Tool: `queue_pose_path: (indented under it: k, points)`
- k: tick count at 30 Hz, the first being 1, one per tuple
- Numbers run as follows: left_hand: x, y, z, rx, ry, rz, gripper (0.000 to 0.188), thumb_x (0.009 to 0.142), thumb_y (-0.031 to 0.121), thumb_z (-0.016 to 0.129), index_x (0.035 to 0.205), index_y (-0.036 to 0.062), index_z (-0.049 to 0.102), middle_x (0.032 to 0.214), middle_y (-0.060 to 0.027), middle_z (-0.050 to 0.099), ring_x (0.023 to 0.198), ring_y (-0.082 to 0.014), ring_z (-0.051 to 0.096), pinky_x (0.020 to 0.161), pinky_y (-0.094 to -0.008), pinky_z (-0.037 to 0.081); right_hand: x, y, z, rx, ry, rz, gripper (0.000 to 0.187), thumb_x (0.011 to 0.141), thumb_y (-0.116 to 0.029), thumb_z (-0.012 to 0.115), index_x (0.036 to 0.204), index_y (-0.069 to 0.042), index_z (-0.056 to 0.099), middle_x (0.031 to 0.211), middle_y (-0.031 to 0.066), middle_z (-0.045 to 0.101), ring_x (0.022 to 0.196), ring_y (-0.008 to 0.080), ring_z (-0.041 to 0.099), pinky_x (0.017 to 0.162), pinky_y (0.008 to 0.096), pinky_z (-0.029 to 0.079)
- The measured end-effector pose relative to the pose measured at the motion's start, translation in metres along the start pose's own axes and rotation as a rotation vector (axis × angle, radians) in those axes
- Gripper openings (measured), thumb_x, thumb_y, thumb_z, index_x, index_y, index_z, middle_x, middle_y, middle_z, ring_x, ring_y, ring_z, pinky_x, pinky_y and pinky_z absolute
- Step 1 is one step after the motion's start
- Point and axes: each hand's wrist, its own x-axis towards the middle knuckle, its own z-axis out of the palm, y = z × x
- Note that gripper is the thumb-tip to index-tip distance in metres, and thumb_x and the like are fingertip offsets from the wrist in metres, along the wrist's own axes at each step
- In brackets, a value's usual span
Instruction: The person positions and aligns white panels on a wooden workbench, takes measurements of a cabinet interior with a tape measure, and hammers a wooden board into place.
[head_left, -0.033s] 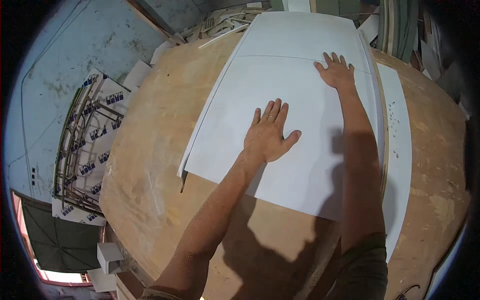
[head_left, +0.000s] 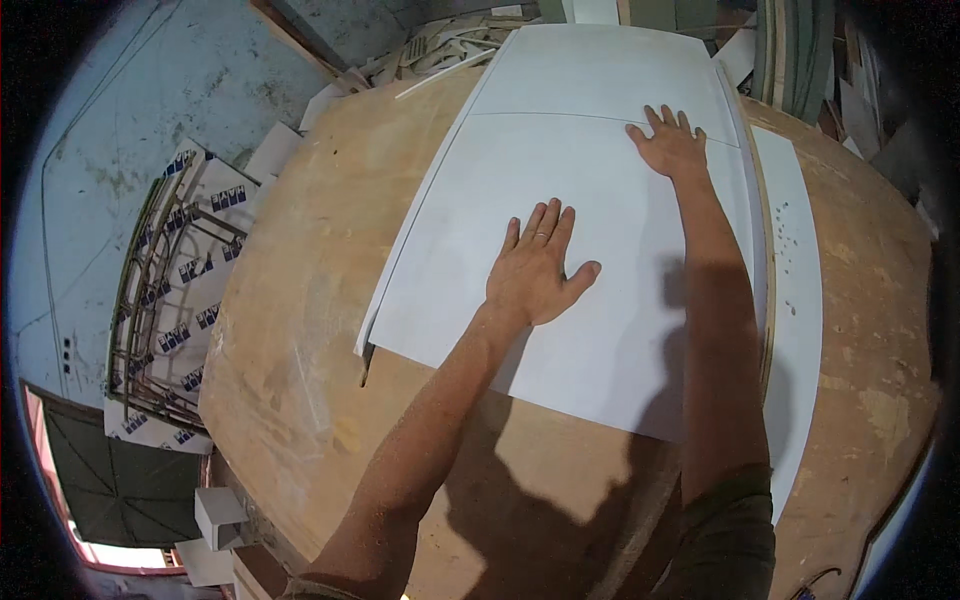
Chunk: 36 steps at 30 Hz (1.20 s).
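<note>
A large white panel (head_left: 440,270) lies flat on the brown wooden tabletop, with a thin dark line running across its upper part. My left hand (head_left: 533,265) rests palm down near the panel's middle, fingers stretched and thumb out to the right; a ring shows on one finger. Farther off, toward the panel's right edge, my right hand (head_left: 672,143) is spread flat just below the thin line. Neither hand holds anything. Raised strips run along the panel's long sides, the left one (head_left: 368,333) ending near the front corner.
Beside the panel on the right lies a narrow white strip (head_left: 797,250) with small specks on it. The wooden tabletop (head_left: 290,260) stretches out on both sides. Left of it stand a metal frame (head_left: 150,290) and a printed sheet. Scrap pieces (head_left: 440,50) are heaped beyond the far edge.
</note>
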Motion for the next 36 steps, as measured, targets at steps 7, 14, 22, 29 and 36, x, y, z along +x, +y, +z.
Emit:
queue_pose_path:
  k: [7, 14, 22, 29, 36]
  points:
    - [-0.001, -0.002, -0.006, 0.051, -0.016, -0.008, 0.080, 0.093, 0.054, 0.043, 0.148, -0.0002, 0.025, 0.155, -0.0220, 0.023, 0.145, -0.0341, 0.018, 0.118, -0.0486, 0.014, -0.001, -0.008, -0.001, -0.018, -0.031, 0.003, 0.071, 0.093, -0.063, 0.031, 0.152, -0.024, 0.026, 0.160, 0.0024, 0.018, 0.147, 0.0255, 0.015, 0.117, 0.0515, 0.015]
    - [0.000, 0.006, -0.002, 0.003, -0.021, -0.005, 0.079, 0.092, 0.053, 0.044, 0.148, -0.0017, 0.027, 0.154, -0.0237, 0.024, 0.145, -0.0351, 0.018, 0.118, -0.0501, 0.015, -0.004, 0.003, -0.002, 0.001, -0.027, -0.005, 0.070, 0.093, -0.063, 0.030, 0.151, -0.025, 0.028, 0.159, 0.0024, 0.021, 0.147, 0.0241, 0.016, 0.118, 0.0492, 0.015]
    - [-0.002, -0.001, -0.004, 0.020, -0.004, -0.002, 0.079, 0.092, 0.053, 0.044, 0.147, -0.0020, 0.027, 0.153, -0.0244, 0.025, 0.145, -0.0362, 0.019, 0.117, -0.0504, 0.015, -0.004, -0.008, 0.001, 0.023, 0.028, -0.020, 0.069, 0.094, -0.061, 0.032, 0.150, -0.023, 0.030, 0.158, 0.0030, 0.022, 0.146, 0.0242, 0.018, 0.118, 0.0500, 0.016]
    - [-0.001, -0.005, -0.004, 0.012, -0.018, -0.016, 0.080, 0.091, 0.055, 0.040, 0.148, -0.0002, 0.027, 0.155, -0.0217, 0.024, 0.146, -0.0322, 0.018, 0.119, -0.0469, 0.014, -0.006, -0.009, -0.002, 0.008, 0.027, -0.016, 0.070, 0.092, -0.062, 0.033, 0.151, -0.024, 0.030, 0.158, 0.0037, 0.023, 0.146, 0.0273, 0.019, 0.117, 0.0501, 0.016]
    - [-0.001, 0.000, -0.003, -0.027, 0.010, 0.009, 0.081, 0.092, 0.055, 0.043, 0.147, -0.0016, 0.027, 0.153, -0.0240, 0.026, 0.145, -0.0356, 0.020, 0.117, -0.0503, 0.016, -0.008, -0.002, -0.005, 0.012, 0.022, -0.005, 0.071, 0.092, -0.061, 0.036, 0.150, -0.021, 0.030, 0.157, 0.0100, 0.025, 0.145, 0.0291, 0.020, 0.116, 0.0522, 0.017]
